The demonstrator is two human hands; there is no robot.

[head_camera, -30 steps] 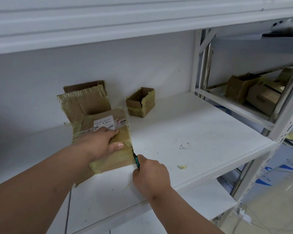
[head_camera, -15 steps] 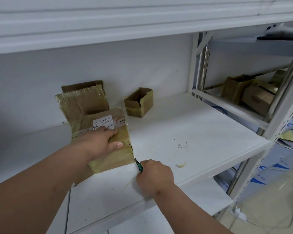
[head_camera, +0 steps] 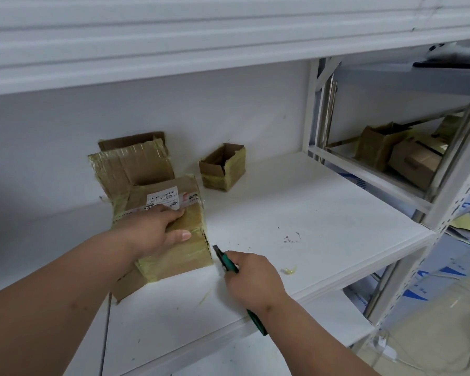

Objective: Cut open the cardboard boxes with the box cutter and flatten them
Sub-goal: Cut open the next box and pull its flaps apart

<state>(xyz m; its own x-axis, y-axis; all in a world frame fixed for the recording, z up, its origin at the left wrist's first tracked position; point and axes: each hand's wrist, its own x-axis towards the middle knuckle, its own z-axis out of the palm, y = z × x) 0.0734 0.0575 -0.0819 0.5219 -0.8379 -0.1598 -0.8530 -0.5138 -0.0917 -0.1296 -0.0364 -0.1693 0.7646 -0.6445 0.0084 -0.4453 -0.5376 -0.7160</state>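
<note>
A taped cardboard box (head_camera: 185,248) with a white label lies flattened on the white shelf (head_camera: 296,213). My left hand (head_camera: 152,229) presses down on its top, fingers spread flat. My right hand (head_camera: 251,278) grips a green box cutter (head_camera: 225,260); its blade points up-left and sits just off the box's right edge. Behind the box, flattened cardboard pieces (head_camera: 130,164) lean against the back wall. A small open box (head_camera: 223,166) stands upright farther back.
Tape scraps (head_camera: 289,270) and dark marks lie on the shelf to the right. A shelf post (head_camera: 314,109) bounds the bay on the right; beyond it more cardboard boxes (head_camera: 402,156) sit on a neighbouring shelf. A lower shelf and cables on the floor show below.
My right hand has drawn the cutter down along the box's right edge and out toward me, clear of the box. My left hand has stayed on the box.
</note>
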